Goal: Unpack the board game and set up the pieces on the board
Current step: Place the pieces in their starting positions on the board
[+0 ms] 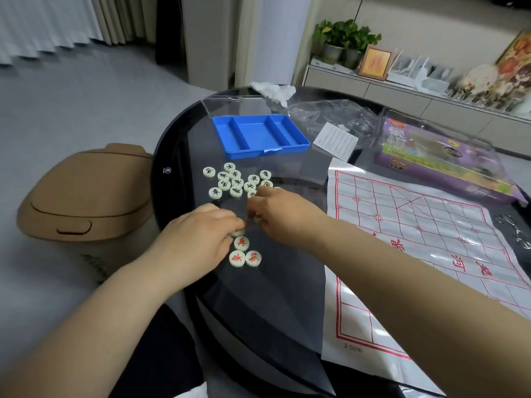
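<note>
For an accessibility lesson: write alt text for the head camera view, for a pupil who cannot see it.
On a dark glass table, the left hand rests by red-marked white pieces and the right hand reaches into black-marked pieces. Beyond lies a blue tray; to the right, a board sheet with a red grid, no pieces on it.

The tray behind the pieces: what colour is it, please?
The tray is blue, clearest in head view.

Glossy dark glass table [267,297], blue plastic tray [260,133], shiny plastic-sheet board [425,239].
</note>
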A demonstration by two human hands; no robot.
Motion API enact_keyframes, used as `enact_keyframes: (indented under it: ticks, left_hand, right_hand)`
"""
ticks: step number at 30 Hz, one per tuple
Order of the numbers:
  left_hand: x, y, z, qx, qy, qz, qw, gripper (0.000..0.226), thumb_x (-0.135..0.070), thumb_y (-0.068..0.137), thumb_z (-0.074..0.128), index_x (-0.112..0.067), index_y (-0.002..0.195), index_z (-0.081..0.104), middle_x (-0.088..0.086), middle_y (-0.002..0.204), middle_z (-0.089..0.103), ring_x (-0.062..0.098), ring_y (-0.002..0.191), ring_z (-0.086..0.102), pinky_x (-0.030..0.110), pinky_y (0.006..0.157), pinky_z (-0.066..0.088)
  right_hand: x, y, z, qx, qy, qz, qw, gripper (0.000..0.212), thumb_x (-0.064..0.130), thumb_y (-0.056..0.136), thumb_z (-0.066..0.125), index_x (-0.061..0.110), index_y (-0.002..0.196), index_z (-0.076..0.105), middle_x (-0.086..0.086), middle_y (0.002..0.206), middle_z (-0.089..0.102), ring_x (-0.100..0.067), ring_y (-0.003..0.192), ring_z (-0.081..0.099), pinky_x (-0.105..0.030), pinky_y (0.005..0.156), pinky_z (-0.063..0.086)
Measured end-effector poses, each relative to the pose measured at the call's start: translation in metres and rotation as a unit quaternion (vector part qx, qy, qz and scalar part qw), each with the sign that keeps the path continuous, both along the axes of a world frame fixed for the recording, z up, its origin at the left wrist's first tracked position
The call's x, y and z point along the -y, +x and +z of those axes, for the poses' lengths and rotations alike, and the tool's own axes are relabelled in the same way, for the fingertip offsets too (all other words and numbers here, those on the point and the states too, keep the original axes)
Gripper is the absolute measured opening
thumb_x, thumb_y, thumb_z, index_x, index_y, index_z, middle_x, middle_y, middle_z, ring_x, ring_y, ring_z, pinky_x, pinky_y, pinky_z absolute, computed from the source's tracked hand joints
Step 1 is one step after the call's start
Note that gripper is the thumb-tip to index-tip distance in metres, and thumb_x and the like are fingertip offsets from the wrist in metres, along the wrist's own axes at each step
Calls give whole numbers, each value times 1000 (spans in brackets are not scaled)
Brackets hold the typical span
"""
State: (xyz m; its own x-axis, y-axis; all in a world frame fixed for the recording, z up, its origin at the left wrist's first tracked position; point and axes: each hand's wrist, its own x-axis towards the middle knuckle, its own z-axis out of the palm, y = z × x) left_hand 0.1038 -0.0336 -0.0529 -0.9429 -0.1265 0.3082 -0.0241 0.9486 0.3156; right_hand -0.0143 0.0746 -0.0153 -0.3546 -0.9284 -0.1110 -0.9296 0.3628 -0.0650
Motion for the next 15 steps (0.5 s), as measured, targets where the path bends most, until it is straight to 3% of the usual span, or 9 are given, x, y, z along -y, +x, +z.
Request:
enact_keyframes:
  ticks: [2, 4, 11, 13, 15]
  left_hand:
    - [-3, -2, 6, 20, -10, 12, 1000, 18, -16, 84, 55, -20, 96, 68, -9, 93, 66, 17, 94, 56, 40, 74, 52]
    - [-2, -6, 11, 48, -13, 14, 999, 23, -21, 87, 53, -25, 108, 64, -11, 105, 62, 14, 105, 51, 31, 86, 44]
    - [-4, -15, 22, 90, -4, 33, 995, 27, -26, 86, 54, -24, 112, 63, -7, 107, 62, 13, 103, 54, 28, 85, 42]
    - [-5, -13, 23, 50, 26, 45, 997, 28, -24, 85, 58, -21, 113, 63, -7, 106, 61, 12, 95, 54, 21, 79, 39]
    - [-13, -10, 25, -18, 78, 53, 995, 28, -19, 82, 63, -17, 110, 65, -9, 98, 60, 4, 75, 51, 13, 68, 34]
  right_hand:
    - [-3, 0, 1, -1, 9, -7, 1000, 28, 10, 92, 42, 10, 119, 52, -10, 119, 48, -27, 107, 50, -31, 78, 40]
    - [-8, -1, 2, 7, 20, -19, 1000, 27, 9, 90, 46, 9, 116, 52, -10, 120, 47, -26, 106, 50, -30, 75, 38]
    - [-25, -5, 10, 64, 2, -55, 996, 26, 7, 84, 52, 12, 108, 56, -4, 117, 47, -19, 99, 49, -21, 71, 33]
    - [-37, -8, 21, 66, -20, -67, 995, 25, 9, 84, 54, 13, 108, 57, -1, 111, 47, -14, 91, 45, -20, 71, 34]
    - [-55, -12, 32, 74, -45, -86, 992, 23, 10, 83, 57, 13, 106, 57, 2, 101, 44, -12, 87, 44, -21, 72, 37]
